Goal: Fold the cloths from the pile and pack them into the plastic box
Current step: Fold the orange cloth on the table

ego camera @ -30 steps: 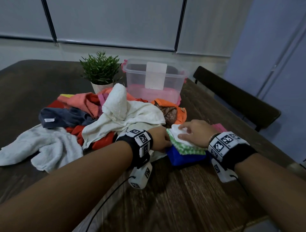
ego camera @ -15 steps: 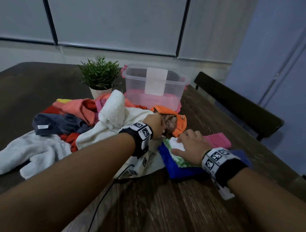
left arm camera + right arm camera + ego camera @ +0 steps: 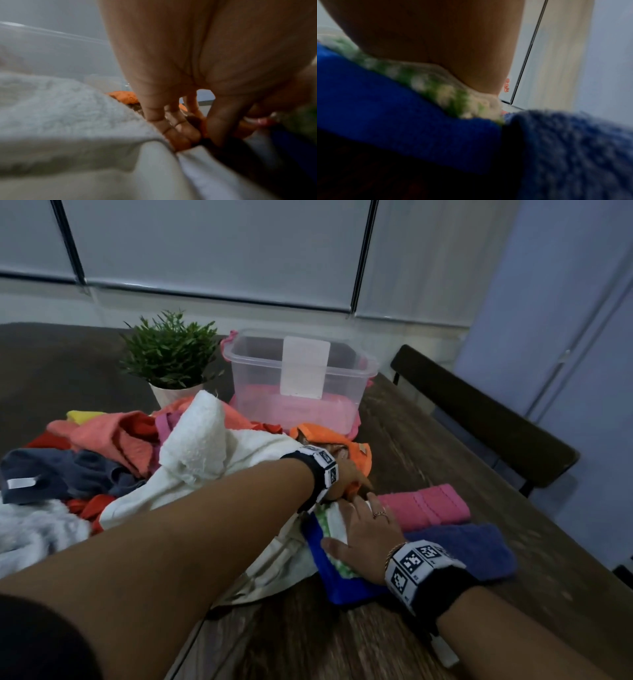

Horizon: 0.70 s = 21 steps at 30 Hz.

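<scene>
Blue folded cloth (image 3: 346,587), near right, green-white pieces stacked on it — right hand (image 3: 363,537) flat on top, fingers spread. Left hand (image 3: 346,479) pinches the orange cloth (image 3: 329,436) at the pile's far edge; lift it clear first. Plastic box (image 3: 301,374) — far, open.

A dark wooden table (image 3: 428,440) stands before grey window blinds (image 3: 212,251), a dark chair (image 3: 486,419) beside it.

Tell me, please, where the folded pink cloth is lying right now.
In the head view the folded pink cloth lies on the table right of centre, beyond the purple-blue cloth and just past the right hand.
</scene>
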### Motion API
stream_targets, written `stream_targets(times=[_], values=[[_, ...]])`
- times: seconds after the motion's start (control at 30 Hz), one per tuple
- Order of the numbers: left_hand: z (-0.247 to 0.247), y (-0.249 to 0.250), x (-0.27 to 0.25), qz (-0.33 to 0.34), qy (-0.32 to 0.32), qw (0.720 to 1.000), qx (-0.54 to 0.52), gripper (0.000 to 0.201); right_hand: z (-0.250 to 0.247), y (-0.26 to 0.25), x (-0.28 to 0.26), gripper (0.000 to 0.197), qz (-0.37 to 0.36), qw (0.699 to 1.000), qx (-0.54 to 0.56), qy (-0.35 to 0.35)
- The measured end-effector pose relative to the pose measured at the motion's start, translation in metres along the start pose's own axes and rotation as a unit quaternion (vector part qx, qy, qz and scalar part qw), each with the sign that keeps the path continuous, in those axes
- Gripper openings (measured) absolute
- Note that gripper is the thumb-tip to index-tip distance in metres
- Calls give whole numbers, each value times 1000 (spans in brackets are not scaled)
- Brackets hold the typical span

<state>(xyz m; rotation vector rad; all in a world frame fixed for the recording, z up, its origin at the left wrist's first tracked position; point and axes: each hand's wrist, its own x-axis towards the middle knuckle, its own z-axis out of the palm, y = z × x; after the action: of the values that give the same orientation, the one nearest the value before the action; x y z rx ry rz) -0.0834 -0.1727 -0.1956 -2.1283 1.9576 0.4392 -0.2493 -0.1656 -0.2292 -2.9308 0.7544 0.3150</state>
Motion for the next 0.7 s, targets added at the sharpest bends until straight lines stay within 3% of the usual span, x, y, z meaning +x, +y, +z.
stream_targets(times=[0.13,0.27,0.33,0.4,0.5,0.7], values=[[1,-3,11,-38,76,996,-12,31,4,2,2,84,3,1000,5,7],[-11,-14,5,-78,210,968,-113,24,9,3,5,85,4,1000,4,27],[-23,-20,-4,-101,308,926,-196,22,11,2,5,85,5,999,0,38],[-33,-23,-15,-98,418,862,-269,23,12,2,4,85,3,999,1,49],[-52,-21,-39,-76,522,780,-338,27,13,1,3,92,7,999,-6,51],[-89,-25,-106,-44,609,725,-319,15,-5,2,-1,88,21,999,28,-4]])
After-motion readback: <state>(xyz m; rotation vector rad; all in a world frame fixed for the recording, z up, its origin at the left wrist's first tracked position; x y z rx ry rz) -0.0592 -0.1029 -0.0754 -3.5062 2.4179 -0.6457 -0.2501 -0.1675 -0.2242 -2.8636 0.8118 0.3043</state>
